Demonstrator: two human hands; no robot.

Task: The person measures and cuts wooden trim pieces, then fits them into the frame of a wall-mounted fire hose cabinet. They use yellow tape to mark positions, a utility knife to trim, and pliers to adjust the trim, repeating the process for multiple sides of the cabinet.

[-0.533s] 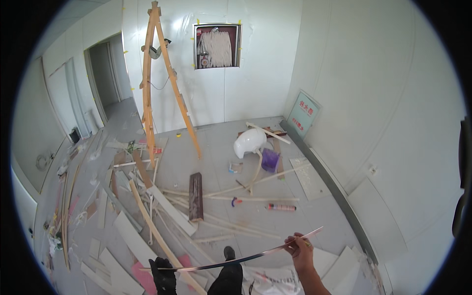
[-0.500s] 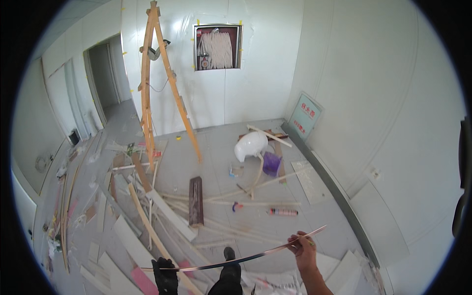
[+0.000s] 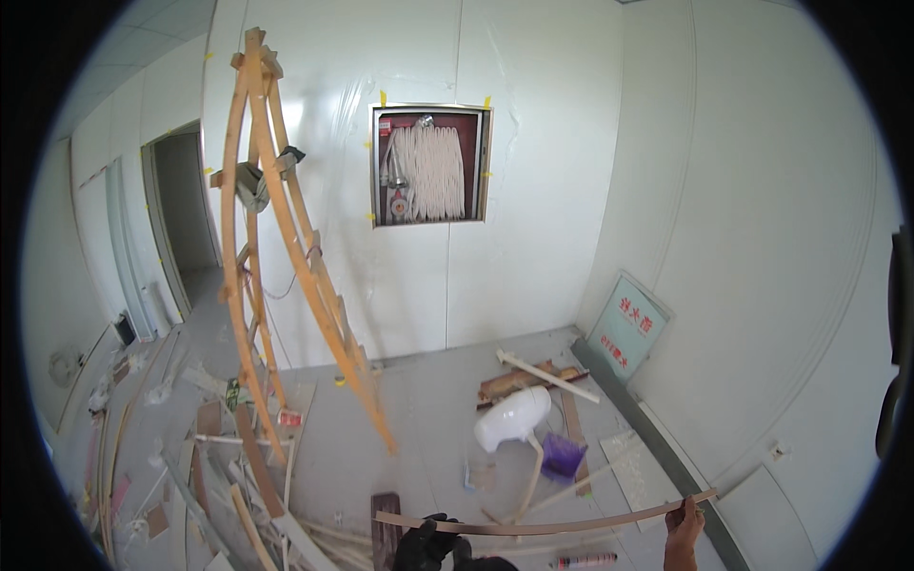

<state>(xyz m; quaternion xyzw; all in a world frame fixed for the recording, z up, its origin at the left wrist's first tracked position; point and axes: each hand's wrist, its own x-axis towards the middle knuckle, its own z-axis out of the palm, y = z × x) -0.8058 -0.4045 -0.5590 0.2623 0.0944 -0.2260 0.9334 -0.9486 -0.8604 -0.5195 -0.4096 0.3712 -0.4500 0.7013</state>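
Note:
A long, thin, brownish metallic strip point(image 3: 562, 528) stretches across the lower part of the view, bowing slightly. My left hand point(image 3: 428, 542), in a black glove, is closed round it near its left end, with a short length sticking out beyond. At the other end, my bare right hand point(image 3: 683, 535) pinches the strip between thumb and fingers, just short of the tip. The strip is held in the air above the floor, passing in front of a dark brown board point(image 3: 385, 533).
A wooden stepladder point(image 3: 314, 257) stands before the wall. Set in that wall is a recessed hose cabinet point(image 3: 433, 167). A glass panel point(image 3: 628, 328) leans in the corner. Offcuts point(image 3: 257, 466) litter the left floor; a white rounded object point(image 3: 514, 419), purple dustpan point(image 3: 564, 458) and sealant tube point(image 3: 586, 561) lie rightward.
My view has tilted up and come nearer the wall and its cabinet. Both hands have shifted right in the picture with the strip, still holding it.

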